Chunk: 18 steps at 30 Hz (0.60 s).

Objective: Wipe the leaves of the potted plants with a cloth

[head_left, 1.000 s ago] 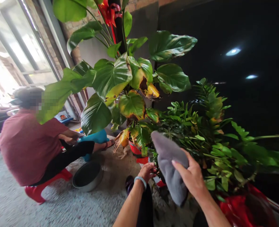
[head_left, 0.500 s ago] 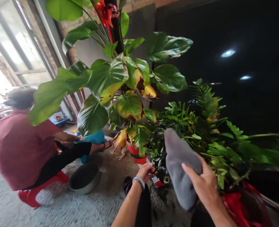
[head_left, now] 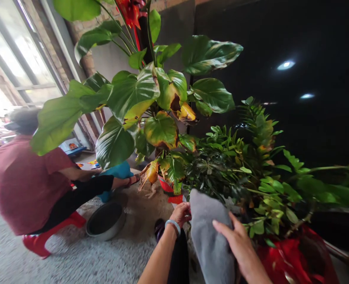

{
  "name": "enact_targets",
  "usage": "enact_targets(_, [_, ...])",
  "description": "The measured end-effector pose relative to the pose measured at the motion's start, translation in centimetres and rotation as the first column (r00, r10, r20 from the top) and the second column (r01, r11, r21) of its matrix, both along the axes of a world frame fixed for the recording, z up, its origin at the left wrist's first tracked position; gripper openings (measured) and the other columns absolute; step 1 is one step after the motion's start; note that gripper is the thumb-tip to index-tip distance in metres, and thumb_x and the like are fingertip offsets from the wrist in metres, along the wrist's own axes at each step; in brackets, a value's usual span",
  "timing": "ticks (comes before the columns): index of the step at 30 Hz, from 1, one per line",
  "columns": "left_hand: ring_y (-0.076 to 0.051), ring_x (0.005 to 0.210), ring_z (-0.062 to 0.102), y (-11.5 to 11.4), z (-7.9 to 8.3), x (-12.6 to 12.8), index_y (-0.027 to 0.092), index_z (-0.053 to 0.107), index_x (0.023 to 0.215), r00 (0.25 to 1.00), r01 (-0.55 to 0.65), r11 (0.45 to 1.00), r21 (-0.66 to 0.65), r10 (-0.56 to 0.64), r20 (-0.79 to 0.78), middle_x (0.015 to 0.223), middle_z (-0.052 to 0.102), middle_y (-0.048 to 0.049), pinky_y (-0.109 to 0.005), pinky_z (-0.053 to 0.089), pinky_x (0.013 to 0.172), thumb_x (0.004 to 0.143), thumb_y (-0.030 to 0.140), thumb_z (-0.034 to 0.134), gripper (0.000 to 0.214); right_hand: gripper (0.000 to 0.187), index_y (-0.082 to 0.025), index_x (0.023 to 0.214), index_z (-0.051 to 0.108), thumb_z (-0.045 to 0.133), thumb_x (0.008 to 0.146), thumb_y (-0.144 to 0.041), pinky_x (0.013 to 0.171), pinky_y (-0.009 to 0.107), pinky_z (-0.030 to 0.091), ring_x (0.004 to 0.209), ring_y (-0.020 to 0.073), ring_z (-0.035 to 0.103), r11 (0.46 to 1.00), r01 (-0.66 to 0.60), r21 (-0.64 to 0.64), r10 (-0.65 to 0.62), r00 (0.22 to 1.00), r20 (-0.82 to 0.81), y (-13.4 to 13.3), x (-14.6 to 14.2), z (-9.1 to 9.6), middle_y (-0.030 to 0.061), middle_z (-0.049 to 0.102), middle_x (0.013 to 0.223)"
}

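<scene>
My right hand [head_left: 239, 246] lies over a grey cloth [head_left: 208, 236] and holds it against the low leaves of a bushy small-leaved plant [head_left: 236, 165]. My left hand [head_left: 181, 213], with a pale bracelet on the wrist, reaches into the base of that plant; its fingers are curled on a stem or leaf that I cannot make out. Behind stands a tall plant with big green and yellowing leaves [head_left: 141, 98] in a red pot [head_left: 167, 186].
A person in a dark red shirt [head_left: 23, 181] squats on a red stool [head_left: 41, 240] at the left. A metal bowl [head_left: 105, 221] rests on the grey floor beside them. A red pot [head_left: 293, 256] is at the lower right, a dark wall behind it.
My right hand with the cloth swung out to the right over the leaves, then came back left and lower. The left hand stayed at the plant's base.
</scene>
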State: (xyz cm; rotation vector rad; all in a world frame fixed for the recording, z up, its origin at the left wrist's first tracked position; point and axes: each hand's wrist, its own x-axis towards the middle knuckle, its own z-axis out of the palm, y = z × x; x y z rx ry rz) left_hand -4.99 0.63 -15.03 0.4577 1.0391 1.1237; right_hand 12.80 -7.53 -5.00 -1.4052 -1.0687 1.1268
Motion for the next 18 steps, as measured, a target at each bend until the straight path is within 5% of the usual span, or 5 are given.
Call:
enact_targets(5, [-0.011, 0.059, 0.052, -0.1, 0.2, -0.2, 0.016, 0.057, 0.063, 1.0, 0.007, 1.0, -0.003, -0.007, 0.004, 0.064, 0.059, 0.0019, -0.026, 0.039, 0.06, 0.051, 0.031, 0.084, 0.034, 0.066, -0.019, 0.102, 0.064, 0.075, 0.044, -0.048, 0.084, 0.039, 0.05, 0.095, 0.0308, 0.066, 0.927, 0.33, 0.179, -0.34, 0.94, 0.025, 4.2, 2.2, 4.8, 0.01, 0.074, 0.1])
enact_targets(9, [-0.011, 0.059, 0.052, -0.1, 0.2, -0.2, 0.015, 0.058, 0.064, 1.0, 0.011, 1.0, 0.001, -0.011, 0.004, 0.062, 0.057, 0.0022, -0.026, 0.038, 0.06, 0.052, 0.032, 0.084, 0.034, 0.048, -0.018, 0.076, 0.067, 0.075, 0.035, -0.041, 0.067, 0.041, 0.053, 0.071, 0.0313, 0.068, 0.971, 0.188, -0.149, -0.208, 0.969, -0.136, 4.1, 1.9, 1.9, 0.0076, 0.074, 0.069])
enact_targets(12, [-0.011, 0.06, 0.053, 0.0, 0.0, -0.2, 0.015, 0.058, 0.065, 1.0, 0.015, 1.0, 0.002, -0.015, 0.0, 0.064, 0.058, 0.0016, -0.026, 0.038, 0.061, 0.053, 0.033, 0.084, 0.033, 0.035, -0.02, 0.063, 0.065, 0.074, 0.036, -0.04, 0.059, 0.04, 0.053, 0.057, 0.029, 0.066, 0.944, 0.072, -0.321, -0.151, 0.961, -0.23, 2.1, 0.8, -0.6, 0.0047, 0.071, 0.055])
enact_targets(14, [-0.011, 0.061, 0.053, 0.0, -0.1, -0.3, 0.015, 0.058, 0.065, 1.0, 0.018, 1.0, -0.002, -0.018, -0.008, 0.064, 0.058, 0.0014, -0.027, 0.039, 0.062, 0.053, 0.034, 0.084, 0.034, 0.037, -0.02, 0.068, 0.066, 0.075, 0.039, -0.041, 0.058, 0.039, 0.053, 0.058, 0.0279, 0.067, 0.957, 0.09, -0.277, -0.161, 0.956, -0.247, 1.4, 0.4, -0.5, 0.0032, 0.072, 0.058])
enact_targets(18, [-0.011, 0.061, 0.053, 0.0, -0.1, -0.4, 0.016, 0.058, 0.065, 1.0, 0.013, 1.0, -0.006, -0.013, -0.024, 0.066, 0.059, 0.0013, -0.026, 0.039, 0.062, 0.051, 0.036, 0.084, 0.036, 0.051, -0.018, 0.089, 0.067, 0.076, 0.045, -0.043, 0.068, 0.036, 0.053, 0.075, 0.0272, 0.069, 0.961, 0.276, 0.019, -0.268, 0.948, -0.172, 3.4, 1.3, 2.9, 0.0041, 0.076, 0.077])
